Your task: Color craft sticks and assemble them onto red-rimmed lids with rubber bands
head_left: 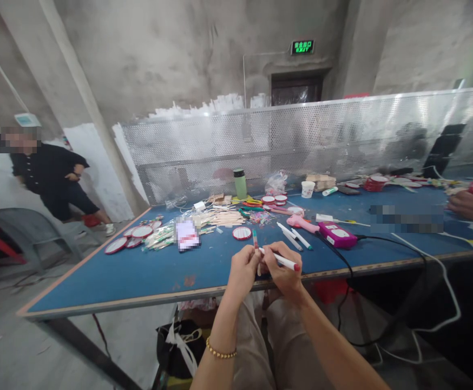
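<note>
Partly between the left fingers (252, 258), a colour-banded stick (255, 238).

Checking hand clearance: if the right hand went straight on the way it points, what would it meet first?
Likely the colored stick in the left hand, though depth is unclear. The marker in the right hand leads, tip close to the stick.

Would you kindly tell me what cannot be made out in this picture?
All in the head view:
Coloured stick: partly covered by the fingers of the left hand.
Phone-like slab: screen blurred by pixelation.
Red-rimmed disc: print too small.
Co-worker's hand: cut off by the right edge.
</note>
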Demonstrator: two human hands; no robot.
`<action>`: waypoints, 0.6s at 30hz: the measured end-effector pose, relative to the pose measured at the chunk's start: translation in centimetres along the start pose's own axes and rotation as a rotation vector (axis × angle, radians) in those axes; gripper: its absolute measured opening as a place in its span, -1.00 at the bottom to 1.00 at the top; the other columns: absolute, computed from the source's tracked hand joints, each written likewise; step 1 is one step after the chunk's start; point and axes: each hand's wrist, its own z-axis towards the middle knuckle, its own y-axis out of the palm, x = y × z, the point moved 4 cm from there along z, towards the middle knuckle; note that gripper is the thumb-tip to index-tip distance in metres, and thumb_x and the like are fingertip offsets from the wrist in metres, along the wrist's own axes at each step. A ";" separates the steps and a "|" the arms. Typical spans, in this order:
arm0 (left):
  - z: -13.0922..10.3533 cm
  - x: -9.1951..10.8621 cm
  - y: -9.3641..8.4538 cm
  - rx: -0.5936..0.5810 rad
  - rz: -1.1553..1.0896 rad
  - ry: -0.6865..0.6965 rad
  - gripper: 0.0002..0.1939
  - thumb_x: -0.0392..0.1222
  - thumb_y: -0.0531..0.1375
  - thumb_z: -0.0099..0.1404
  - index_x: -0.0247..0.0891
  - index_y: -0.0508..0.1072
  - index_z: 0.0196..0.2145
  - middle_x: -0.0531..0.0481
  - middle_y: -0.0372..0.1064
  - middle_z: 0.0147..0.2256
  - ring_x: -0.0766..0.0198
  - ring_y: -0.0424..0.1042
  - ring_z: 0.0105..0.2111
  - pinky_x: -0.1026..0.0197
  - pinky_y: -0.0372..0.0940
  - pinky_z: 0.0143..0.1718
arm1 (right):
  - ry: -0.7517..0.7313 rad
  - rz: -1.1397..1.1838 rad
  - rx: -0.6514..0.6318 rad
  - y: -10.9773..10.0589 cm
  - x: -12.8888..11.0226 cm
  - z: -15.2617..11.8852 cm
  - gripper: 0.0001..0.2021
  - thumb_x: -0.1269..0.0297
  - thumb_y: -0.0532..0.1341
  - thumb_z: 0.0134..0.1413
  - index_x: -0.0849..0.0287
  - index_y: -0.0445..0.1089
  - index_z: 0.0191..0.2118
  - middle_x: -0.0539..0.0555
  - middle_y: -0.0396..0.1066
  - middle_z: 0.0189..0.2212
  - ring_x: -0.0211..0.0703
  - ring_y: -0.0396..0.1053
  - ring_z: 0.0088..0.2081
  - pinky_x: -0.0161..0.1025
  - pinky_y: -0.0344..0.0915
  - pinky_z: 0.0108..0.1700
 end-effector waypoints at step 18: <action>0.1 -0.2 0.0 0.022 0.005 0.013 -0.66 0.06 0.07 0.22 -0.24 0.25 -0.55 0.13 0.15 -0.62 0.36 0.13 -0.55 0.29 0.04 -0.49 | -0.005 0.029 -0.032 0.5 0.2 -0.1 -0.81 0.40 0.15 0.15 0.16 0.39 -0.48 -0.03 0.41 -0.61 -0.31 0.34 -0.61 -0.36 0.29 -0.50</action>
